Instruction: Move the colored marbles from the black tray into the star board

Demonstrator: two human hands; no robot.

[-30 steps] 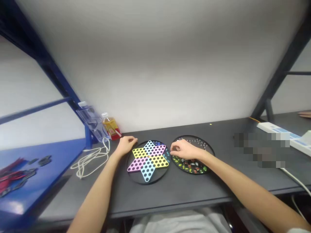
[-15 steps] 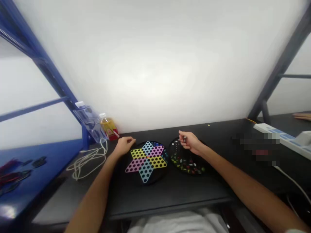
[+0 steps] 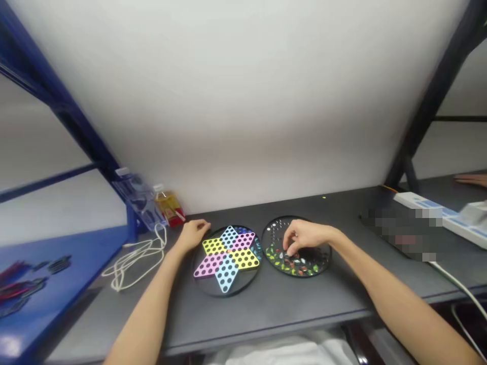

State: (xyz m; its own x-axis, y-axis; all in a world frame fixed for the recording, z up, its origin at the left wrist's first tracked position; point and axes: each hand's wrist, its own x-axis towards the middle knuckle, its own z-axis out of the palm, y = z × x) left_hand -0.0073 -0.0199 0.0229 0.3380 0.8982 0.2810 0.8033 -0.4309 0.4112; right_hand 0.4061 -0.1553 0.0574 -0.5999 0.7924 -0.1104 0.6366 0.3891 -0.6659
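My right hand (image 3: 302,235) is over a black round tray (image 3: 329,258) at the right, fingers bent downward and a little apart among small, glossy marbles (image 3: 294,266). Nothing shows between its fingertips. My left hand (image 3: 193,234) rests on the table at the upper left rim of a second round tray, its fingers curled in; whether anything is inside them is hidden. On that tray lies a six-pointed Chinese checkers board (image 3: 227,251) with pink, yellow and light blue points and dark holes. Blue marbles (image 3: 257,246) show beside the board's right edge.
A white cable (image 3: 125,263) lies coiled at the left, near a clear plastic container (image 3: 140,195) and a yellow-and-red bottle (image 3: 169,205). At the right are a white power strip (image 3: 445,215) and a blurred-out dark object (image 3: 399,233). Another person's hand (image 3: 472,179) shows far right.
My right hand has come down from above the right tray's far part to the marbles, its fingers uncurling from a pinch. My left hand stays by the board.
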